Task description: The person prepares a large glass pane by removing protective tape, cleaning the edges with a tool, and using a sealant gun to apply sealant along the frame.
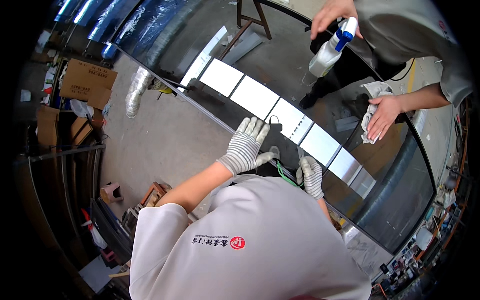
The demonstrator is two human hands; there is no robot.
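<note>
A large dark glass pane point(395, 195) lies slanted across the view and mirrors a row of bright ceiling lights. My left hand point(247, 144), in a striped knit glove, rests flat on the pane near its near edge with fingers spread. My right hand point(312, 176), also gloved, is curled at the pane's edge, and a thin green cord point(286, 176) runs into it; what else it holds is hidden. Across the pane a co-worker holds a white spray bottle point(330, 50) with a blue nozzle in one hand and presses a white cloth point(372, 107) onto the glass with the other.
Cardboard boxes point(87, 80) stand at the left on the concrete floor, with a silvery wrapped roll point(135, 92) beside the pane's far edge. A small stool point(111, 192) and metal frames sit at the lower left. A wooden trestle point(252, 15) stands at the top.
</note>
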